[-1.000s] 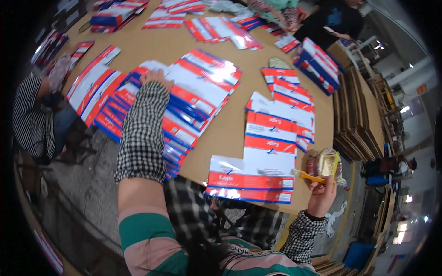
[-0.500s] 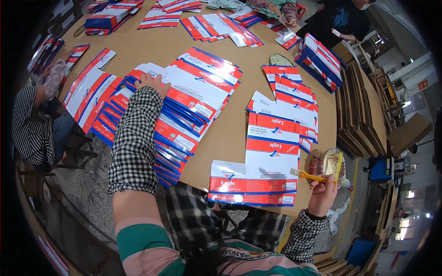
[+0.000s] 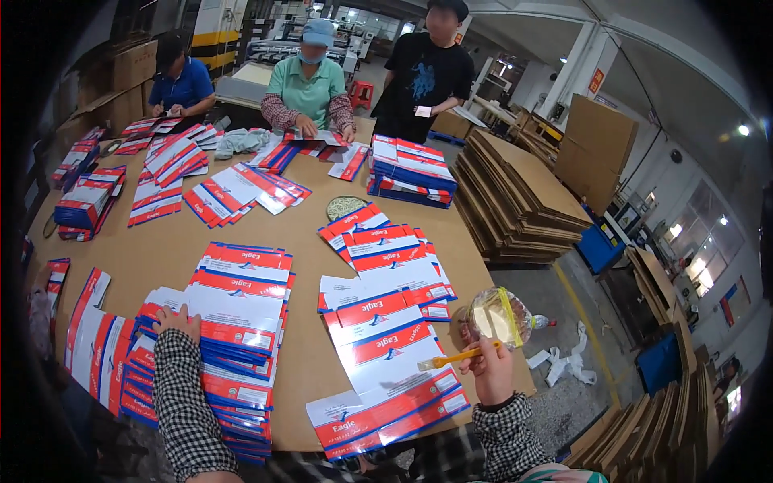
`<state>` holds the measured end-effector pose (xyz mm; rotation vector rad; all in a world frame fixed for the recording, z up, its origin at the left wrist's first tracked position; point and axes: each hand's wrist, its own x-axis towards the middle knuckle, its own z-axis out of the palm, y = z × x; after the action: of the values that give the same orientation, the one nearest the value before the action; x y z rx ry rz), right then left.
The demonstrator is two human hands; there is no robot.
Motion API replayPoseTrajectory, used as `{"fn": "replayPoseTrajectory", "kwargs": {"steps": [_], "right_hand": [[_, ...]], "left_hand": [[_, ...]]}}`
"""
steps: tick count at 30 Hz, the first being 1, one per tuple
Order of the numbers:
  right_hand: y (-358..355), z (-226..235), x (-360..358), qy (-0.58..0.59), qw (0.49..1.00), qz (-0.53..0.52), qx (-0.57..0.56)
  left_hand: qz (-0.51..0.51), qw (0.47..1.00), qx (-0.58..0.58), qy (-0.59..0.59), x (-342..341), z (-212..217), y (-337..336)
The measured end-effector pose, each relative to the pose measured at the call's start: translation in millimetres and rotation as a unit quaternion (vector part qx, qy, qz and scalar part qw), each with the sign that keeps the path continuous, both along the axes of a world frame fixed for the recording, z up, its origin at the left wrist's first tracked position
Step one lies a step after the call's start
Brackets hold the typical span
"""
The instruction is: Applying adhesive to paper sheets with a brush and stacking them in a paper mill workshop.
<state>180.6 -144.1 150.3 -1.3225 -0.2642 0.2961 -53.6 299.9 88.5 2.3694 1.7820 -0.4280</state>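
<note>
My left hand (image 3: 178,324) lies with spread fingers on a thick, fanned stack of flat printed cartons (image 3: 238,310) in red, white and blue. Pinched in my right hand (image 3: 491,372) is a small brush (image 3: 452,359) with a yellow-orange handle, its pale bristles pointing left. The bristles are over or just above a flat carton (image 3: 390,372) at the near table edge; contact cannot be made out. Directly beyond my right hand stands a clear plastic tub (image 3: 493,318) with a pale substance inside and a yellow strip on its rim. More overlapped cartons (image 3: 403,262) extend away from the near one.
Across the brown table (image 3: 310,241) lie more carton piles (image 3: 411,171) and a round patterned lid-like disc (image 3: 346,208). Co-workers (image 3: 310,92) handle cartons at the far side; a standing person (image 3: 431,72) holds a small pale object. Cardboard sheets (image 3: 515,189) are stacked right of the table.
The view has tilted up, bringing the far co-workers and room into sight. My left hand remains on the carton stack; my right hand still holds the brush beside the tub.
</note>
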Motion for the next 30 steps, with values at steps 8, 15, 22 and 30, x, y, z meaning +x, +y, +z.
{"fn": "replayPoseTrajectory", "kwargs": {"steps": [8, 15, 22, 30], "right_hand": [[0.8, 3.6, -0.7, 0.002, 1.0, -0.004, 0.003], [5.9, 4.1, 1.4, 0.008, 1.0, 0.0, 0.007], [1.3, 6.4, -6.3, 0.005, 1.0, -0.003, 0.011], [0.7, 5.9, -1.5, -0.027, 0.999, 0.001, -0.023]], "left_hand": [[0.046, 0.998, 0.044, -0.027, 3.2, -9.1, -0.8], [0.024, 1.0, 0.013, -0.005, 4.2, -1.1, 2.1], [0.036, 0.997, 0.065, -0.037, 3.7, -8.4, -7.3], [0.057, 0.947, 0.295, -0.109, -9.5, -64.8, 14.2]]}}
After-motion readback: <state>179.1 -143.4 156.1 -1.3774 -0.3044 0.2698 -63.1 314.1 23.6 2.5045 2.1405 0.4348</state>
